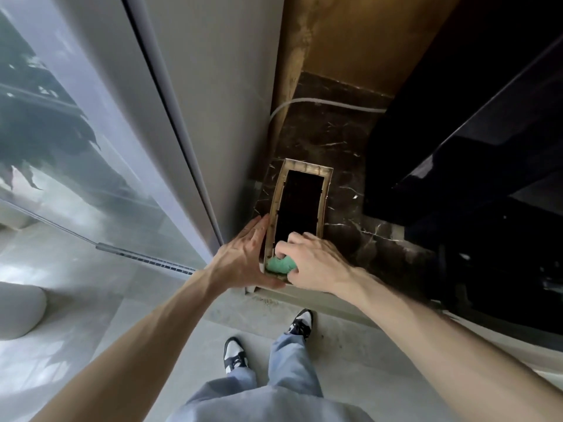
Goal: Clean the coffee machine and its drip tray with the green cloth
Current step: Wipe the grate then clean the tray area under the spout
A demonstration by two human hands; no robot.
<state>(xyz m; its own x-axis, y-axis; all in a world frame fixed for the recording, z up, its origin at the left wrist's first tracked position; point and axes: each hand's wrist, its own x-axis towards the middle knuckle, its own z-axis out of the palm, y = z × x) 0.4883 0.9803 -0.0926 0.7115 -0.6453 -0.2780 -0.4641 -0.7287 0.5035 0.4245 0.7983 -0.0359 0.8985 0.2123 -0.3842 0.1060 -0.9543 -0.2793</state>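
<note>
The drip tray (325, 190), a long frame with a pale metal rim and a black inside, lies on the dark marble counter (344, 141). My left hand (243, 257) presses flat against the tray's left side and cups its near corner. My right hand (310, 257) is closed on the bunched green cloth (280, 264) and holds it on the tray's near end. The coffee machine (457, 141), a glossy black block, stands to the right of the tray.
A white cable (323, 102) crosses the counter behind the tray. A grey wall panel (219, 102) rises directly left of the tray, with a glass pane (61, 132) beyond it. My legs and shoes stand on the grey floor (182, 315) below the counter edge.
</note>
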